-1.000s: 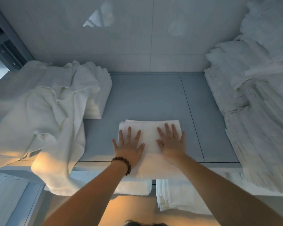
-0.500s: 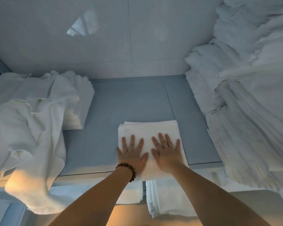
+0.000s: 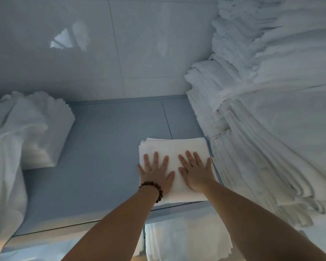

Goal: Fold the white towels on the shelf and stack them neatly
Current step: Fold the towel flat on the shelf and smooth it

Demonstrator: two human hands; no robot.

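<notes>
A folded white towel (image 3: 174, 147) lies on the grey-blue shelf (image 3: 105, 147), close to the shelf's front edge and right beside the tall stack of folded white towels (image 3: 262, 129) on the right. My left hand (image 3: 155, 173), with a bead bracelet on the wrist, presses flat on the towel's left half with fingers spread. My right hand (image 3: 197, 170) presses flat on its right half, fingers straight. On the left, a loose unfolded white towel (image 3: 6, 157) hangs over the shelf's front edge.
A small pile of folded towels (image 3: 51, 132) sits at the back left, partly under the loose towel. A glossy white wall (image 3: 102, 53) closes the back. More white towels (image 3: 186, 238) lie on the level below the shelf.
Both hands have slid the folded towel to the right along the shelf, from the middle to beside the tall stack. The view has turned right with them.
</notes>
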